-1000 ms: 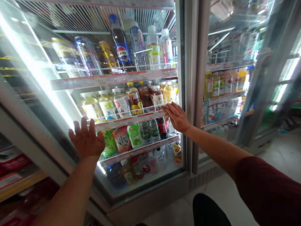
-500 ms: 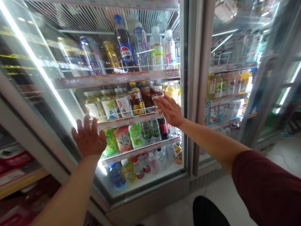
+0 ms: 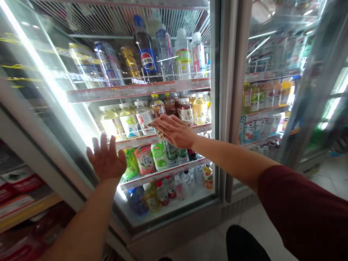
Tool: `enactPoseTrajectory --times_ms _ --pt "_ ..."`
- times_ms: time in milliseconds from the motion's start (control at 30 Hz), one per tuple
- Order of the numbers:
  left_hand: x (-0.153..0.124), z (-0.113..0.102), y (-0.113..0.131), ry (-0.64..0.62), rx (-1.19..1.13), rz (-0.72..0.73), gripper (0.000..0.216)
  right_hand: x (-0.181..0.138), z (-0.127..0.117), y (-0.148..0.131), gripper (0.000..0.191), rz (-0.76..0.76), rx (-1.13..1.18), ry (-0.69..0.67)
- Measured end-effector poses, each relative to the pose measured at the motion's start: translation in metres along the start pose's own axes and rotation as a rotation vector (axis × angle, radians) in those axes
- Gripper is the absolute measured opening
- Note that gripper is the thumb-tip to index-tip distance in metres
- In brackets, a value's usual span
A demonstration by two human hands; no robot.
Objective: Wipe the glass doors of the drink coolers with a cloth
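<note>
My left hand is spread flat against the glass door of a lit drinks fridge, near the door's left side. It holds nothing. My right hand lies on the same glass, fingers stretched to the left. Under its palm and fingers is a crumpled pale cloth, mostly hidden and pressed to the door. Behind the glass, bottled drinks line the middle shelf, partly covered by the right hand. Below them stand several drink pouches.
A metal door frame separates this door from a second fridge door with juice bottles. At left, a store shelf holds red packages. A dark rounded shape shows above the tiled floor.
My right hand has slid left and slightly down across the glass with the cloth. My left hand keeps its place on the door. The view has shifted a little.
</note>
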State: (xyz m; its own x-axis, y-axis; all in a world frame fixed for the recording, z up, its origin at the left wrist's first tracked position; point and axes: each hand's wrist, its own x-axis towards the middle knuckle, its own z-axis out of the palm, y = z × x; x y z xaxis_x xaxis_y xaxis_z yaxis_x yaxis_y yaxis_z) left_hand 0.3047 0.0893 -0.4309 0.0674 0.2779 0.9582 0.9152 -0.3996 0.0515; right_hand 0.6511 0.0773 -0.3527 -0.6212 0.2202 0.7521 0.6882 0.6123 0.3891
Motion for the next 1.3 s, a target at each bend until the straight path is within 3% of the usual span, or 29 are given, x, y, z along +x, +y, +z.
enactPoseTrajectory --times_ms 67,200,267,467,700,833,933,1033,1133,1200,1300 --pt "0.001 -0.001 0.002 -0.011 0.021 -0.008 0.068 0.013 -0.001 -0.003 0.063 -0.013 0.003 -0.014" --pt "0.000 -0.001 0.003 0.005 0.048 0.020 0.068 0.043 -0.003 -0.006 0.068 0.135 -0.021 0.113" --pt "-0.001 -0.001 0.002 0.020 0.052 0.028 0.067 0.045 0.002 -0.018 0.065 0.153 -0.024 0.112" --pt "-0.003 0.001 -0.002 0.029 0.063 0.068 0.067 0.047 0.008 -0.051 0.063 -0.168 -0.034 -0.229" --pt "-0.003 0.001 -0.004 0.022 0.074 0.085 0.068 0.087 -0.002 -0.065 0.080 0.134 -0.118 -0.079" --pt "-0.001 -0.007 0.007 -0.065 0.026 0.017 0.069 0.083 0.020 -0.099 0.082 0.115 0.005 -0.106" --pt "0.002 -0.011 0.025 -0.065 -0.087 0.046 0.082 0.089 0.037 -0.113 0.080 0.088 0.177 -0.119" --pt "0.010 -0.010 0.047 -0.076 -0.220 0.108 0.087 0.100 0.042 -0.104 0.077 0.044 0.365 -0.118" --pt "0.020 -0.006 0.065 -0.134 -0.262 0.127 0.084 0.098 0.029 -0.080 0.079 -0.053 0.472 -0.103" --pt "0.025 -0.005 0.074 -0.164 -0.240 0.144 0.087 0.081 0.013 -0.059 0.074 -0.052 0.403 -0.066" --pt "0.028 -0.006 0.090 -0.205 -0.176 0.096 0.092 0.032 -0.010 -0.020 0.063 0.039 0.157 -0.003"
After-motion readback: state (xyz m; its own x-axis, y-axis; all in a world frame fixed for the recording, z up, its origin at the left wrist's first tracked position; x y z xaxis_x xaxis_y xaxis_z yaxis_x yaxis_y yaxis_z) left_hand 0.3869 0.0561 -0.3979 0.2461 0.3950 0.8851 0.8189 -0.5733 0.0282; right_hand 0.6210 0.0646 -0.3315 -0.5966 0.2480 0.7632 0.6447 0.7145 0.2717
